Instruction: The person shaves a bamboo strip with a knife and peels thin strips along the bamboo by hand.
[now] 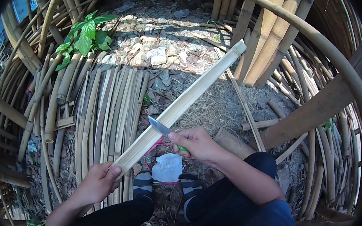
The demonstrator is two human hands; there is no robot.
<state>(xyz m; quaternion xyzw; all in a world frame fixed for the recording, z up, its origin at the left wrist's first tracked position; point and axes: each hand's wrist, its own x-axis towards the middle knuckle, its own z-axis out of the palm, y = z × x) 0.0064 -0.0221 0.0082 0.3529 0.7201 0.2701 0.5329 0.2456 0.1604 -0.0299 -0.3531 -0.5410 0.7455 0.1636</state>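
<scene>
A split bamboo strip point(198, 91) slants up and to the right in front of me, its pale inner face showing. Its lower end is gripped by my left hand point(98, 182), the thumb lying along the edge. My right hand point(197, 144) is closed around a knife with a green handle point(182, 148). The knife blade point(158, 125) points up-left and lies across the strip near its middle; whether it cuts in or only rests there I cannot tell.
Several split bamboo strips point(112, 106) lie side by side at the left. A white crumpled sheet point(167, 167) is between my shoes. Bamboo poles point(266, 38) stand at the upper right, with a thick one point(307, 112) leaning. A leafy plant point(86, 36) grows at the upper left.
</scene>
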